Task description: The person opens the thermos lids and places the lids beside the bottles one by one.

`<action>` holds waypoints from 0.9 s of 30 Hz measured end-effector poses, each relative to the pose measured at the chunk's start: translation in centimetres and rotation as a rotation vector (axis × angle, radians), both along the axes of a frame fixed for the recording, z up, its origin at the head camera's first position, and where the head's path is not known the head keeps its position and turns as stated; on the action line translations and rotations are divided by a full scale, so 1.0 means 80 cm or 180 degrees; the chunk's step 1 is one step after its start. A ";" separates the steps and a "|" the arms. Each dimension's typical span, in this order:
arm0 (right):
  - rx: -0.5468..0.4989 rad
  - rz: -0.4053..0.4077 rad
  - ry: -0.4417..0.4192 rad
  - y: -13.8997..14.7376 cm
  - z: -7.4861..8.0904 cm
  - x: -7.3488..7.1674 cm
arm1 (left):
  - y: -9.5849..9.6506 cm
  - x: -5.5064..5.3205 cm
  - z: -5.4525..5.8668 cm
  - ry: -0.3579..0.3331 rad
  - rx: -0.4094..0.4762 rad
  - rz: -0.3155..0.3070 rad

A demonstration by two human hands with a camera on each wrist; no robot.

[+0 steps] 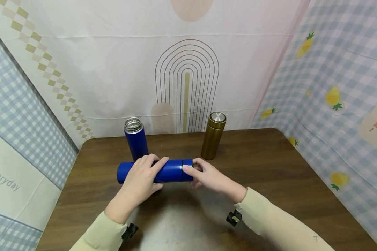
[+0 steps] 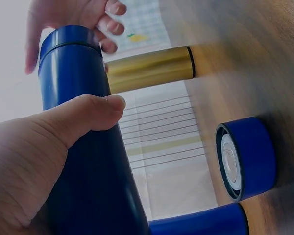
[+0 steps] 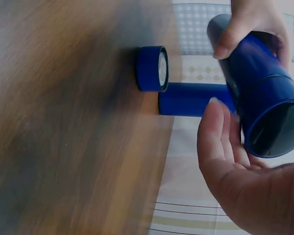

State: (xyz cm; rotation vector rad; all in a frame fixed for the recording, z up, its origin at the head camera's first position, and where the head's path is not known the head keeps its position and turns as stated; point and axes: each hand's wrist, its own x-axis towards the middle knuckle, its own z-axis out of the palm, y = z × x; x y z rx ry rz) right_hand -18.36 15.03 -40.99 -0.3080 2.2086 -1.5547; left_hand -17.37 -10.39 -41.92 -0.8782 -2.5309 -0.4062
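My left hand (image 1: 141, 177) grips a blue thermos bottle (image 1: 172, 170) around its body and holds it sideways above the table. The bottle's lid (image 2: 71, 36) is on, at its right end. Around that lid end is my right hand (image 1: 208, 176), its fingers loosely bent; the right wrist view shows space between its thumb and the bottle. Behind the held bottle, a second blue thermos (image 1: 136, 141) stands upright without a lid, its steel mouth uncovered. A loose blue lid (image 2: 255, 156) rests on the table near that one, hidden in the head view.
A gold thermos (image 1: 213, 136) with a steel-topped lid stands at the back, right of centre. The brown wooden table (image 1: 270, 174) ends against a patterned white cloth (image 1: 113, 76). Checked cloth (image 1: 326, 87) hangs along the right side.
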 end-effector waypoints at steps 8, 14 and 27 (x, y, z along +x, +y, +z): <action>0.0059 0.0180 0.0344 0.001 -0.008 0.001 | -0.001 -0.001 0.001 0.0095 -0.0055 0.0003; 0.0027 0.0237 0.0390 0.003 -0.011 0.002 | -0.001 -0.001 0.000 0.0117 -0.0061 0.0023; 0.0295 0.0449 0.1420 0.003 -0.015 0.001 | -0.004 -0.003 -0.002 -0.0020 0.0018 0.0075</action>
